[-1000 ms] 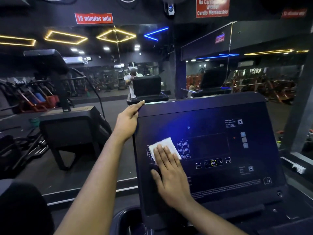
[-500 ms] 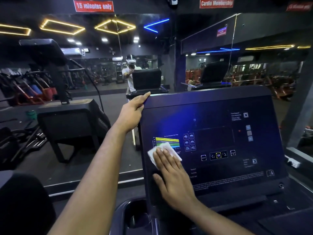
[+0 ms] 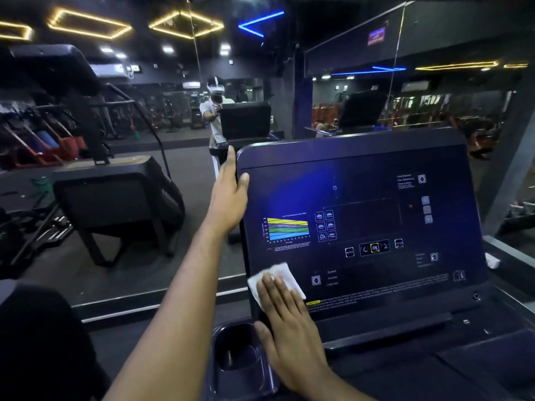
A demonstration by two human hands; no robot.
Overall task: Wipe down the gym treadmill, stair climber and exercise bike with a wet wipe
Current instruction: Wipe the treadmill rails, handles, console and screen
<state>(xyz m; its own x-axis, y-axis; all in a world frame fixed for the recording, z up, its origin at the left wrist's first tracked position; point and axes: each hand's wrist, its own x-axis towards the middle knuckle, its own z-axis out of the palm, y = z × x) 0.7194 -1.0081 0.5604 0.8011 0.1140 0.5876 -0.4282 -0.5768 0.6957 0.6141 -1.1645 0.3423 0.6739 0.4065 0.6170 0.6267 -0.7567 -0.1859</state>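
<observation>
The treadmill console (image 3: 362, 175) fills the right half of the head view, its dark panel lit with a coloured chart and button icons. My right hand (image 3: 289, 328) lies flat with straight fingers on a white wet wipe (image 3: 285, 274), pressing it against the lower left corner of the panel. My left hand (image 3: 230, 195) holds the console's upper left edge, thumb on the front face and fingers reaching behind it.
A cup holder (image 3: 240, 351) sits just below the wipe at the console's base. A black stair climber (image 3: 115, 195) stands to the left. A mirror wall (image 3: 289, 82) ahead reflects a person and the gym floor.
My right hand has slid the wipe down the panel, from beside the chart to the lower left corner. My left hand has shifted a little lower along the console's left edge.
</observation>
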